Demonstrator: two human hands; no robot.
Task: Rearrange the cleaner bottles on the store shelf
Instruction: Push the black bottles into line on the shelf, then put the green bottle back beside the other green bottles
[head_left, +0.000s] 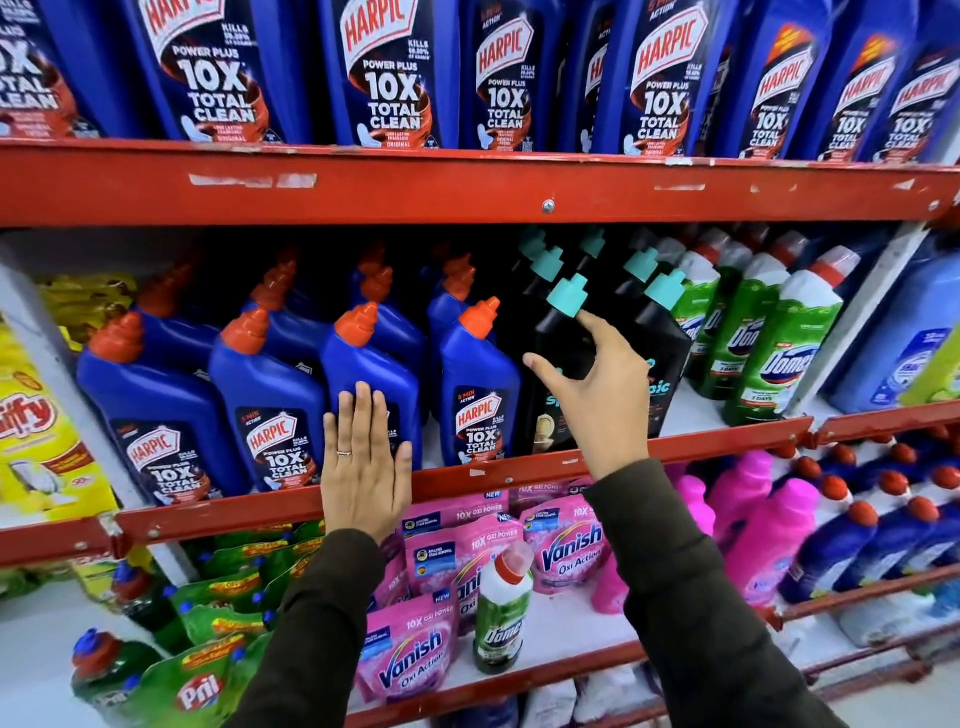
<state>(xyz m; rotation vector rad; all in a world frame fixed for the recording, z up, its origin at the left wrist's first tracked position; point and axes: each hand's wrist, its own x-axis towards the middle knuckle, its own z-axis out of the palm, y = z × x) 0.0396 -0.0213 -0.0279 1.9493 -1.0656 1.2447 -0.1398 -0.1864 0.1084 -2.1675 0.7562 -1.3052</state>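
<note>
On the middle shelf stand rows of blue Harpic bottles with orange caps, then black bottles with teal caps, then green Domex bottles. My left hand lies flat, fingers together, against the front of a blue Harpic bottle at the shelf edge. My right hand is spread wide around the shoulder of the front black bottle, thumb at its left side and forefinger just under the teal cap; a firm grip is not visible.
A red shelf rail runs under both hands. Large Harpic bottles fill the shelf above. Below lie pink Vanish pouches, a lone green Domex bottle, pink bottles and green Pril packs. Yellow packs sit at left.
</note>
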